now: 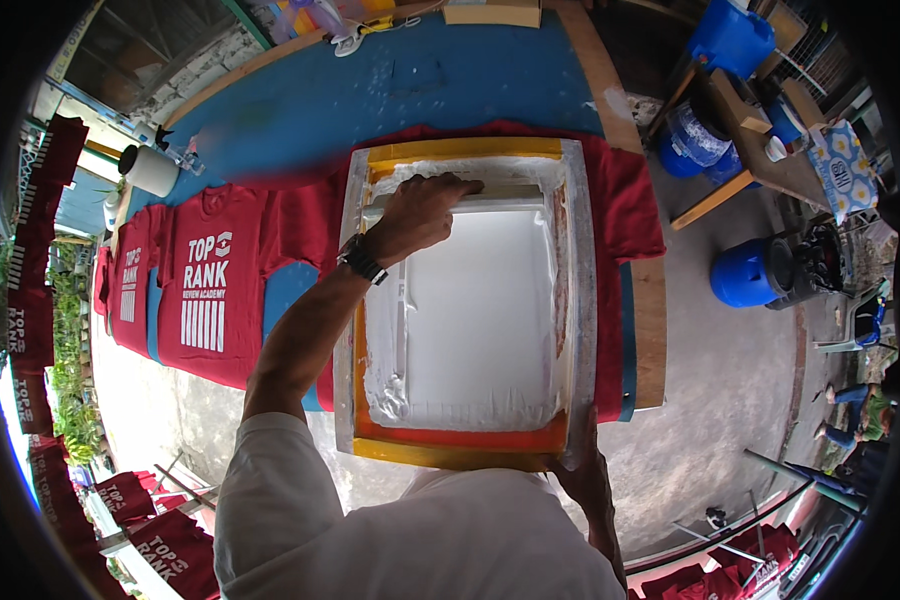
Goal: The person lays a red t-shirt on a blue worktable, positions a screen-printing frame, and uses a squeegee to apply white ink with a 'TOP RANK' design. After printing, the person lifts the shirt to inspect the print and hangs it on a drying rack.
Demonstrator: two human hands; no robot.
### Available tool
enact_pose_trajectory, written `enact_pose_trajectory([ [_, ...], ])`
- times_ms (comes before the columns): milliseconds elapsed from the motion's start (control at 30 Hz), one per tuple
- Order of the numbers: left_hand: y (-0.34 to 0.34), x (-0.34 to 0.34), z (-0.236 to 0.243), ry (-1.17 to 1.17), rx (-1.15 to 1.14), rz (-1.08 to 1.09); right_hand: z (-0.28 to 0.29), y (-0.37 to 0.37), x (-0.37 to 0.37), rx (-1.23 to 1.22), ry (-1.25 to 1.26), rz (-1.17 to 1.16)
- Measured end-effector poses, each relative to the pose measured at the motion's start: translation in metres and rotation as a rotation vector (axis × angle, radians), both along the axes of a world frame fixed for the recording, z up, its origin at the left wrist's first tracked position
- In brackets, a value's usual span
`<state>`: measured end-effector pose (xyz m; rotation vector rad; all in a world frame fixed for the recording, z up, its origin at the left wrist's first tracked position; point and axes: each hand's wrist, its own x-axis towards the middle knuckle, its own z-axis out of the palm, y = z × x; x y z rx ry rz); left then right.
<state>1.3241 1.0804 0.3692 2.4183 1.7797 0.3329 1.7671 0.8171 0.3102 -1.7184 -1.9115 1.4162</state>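
Framed printing screen, rectangular, grey side rails and yellow-orange end strips; located at the centre of the view, long sides running from 12 to 6 o'clock, lying over a red shirt on the blue tabletop. Mesh: coated with white ink, thicker along the 9 o'clock side. Squeegee, pale, straight bar; lies crosswise at the screen's 12 o'clock end. Left grip: fingers bent over the squeegee's top edge and closed on it; dark wristwatch behind. Right grip: touching the screen's 5 o'clock corner; fingers partly hidden, so how far they are spread cannot be told. Also present: printed red shirts, at 9 o'clock; white container, at 10 o'clock; blue drum, at 3 o'clock.
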Motion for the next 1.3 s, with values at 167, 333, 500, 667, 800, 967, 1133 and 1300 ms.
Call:
enact_pose_trajectory([
  [167,0.035,-0.011,-0.019,0.091,0.07,-0.065,-0.004,-0.001,-0.001,0.109,-0.029,0.038],
  [333,0.035,-0.021,-0.05,0.11,0.082,-0.068,-0.002,-0.003,-0.002,0.04,0.038,-0.031],
  [500,-0.001,-0.017,-0.049,0.048,-0.007,0.01,-0.002,-0.005,0.0,0.049,0.044,-0.018],
  [667,-0.079,0.002,-0.043,0.074,-0.051,0.051,-0.011,-0.007,0.001,0.108,0.104,0.008],
  [800,-0.174,0.041,-0.042,0.004,0.085,0.046,-0.016,-0.009,0.002,0.088,0.144,0.016],
  [967,-0.297,0.112,-0.032,-0.105,0.084,0.158,-0.015,-0.011,0.002,0.257,0.16,0.019],
  [1133,-0.343,0.138,-0.016,-0.087,-0.011,0.152,-0.016,-0.011,0.004,0.138,0.173,0.007],
  [1300,-0.293,0.11,-0.005,-0.186,-0.116,0.139,-0.026,-0.012,0.008,0.244,0.161,0.033],
])
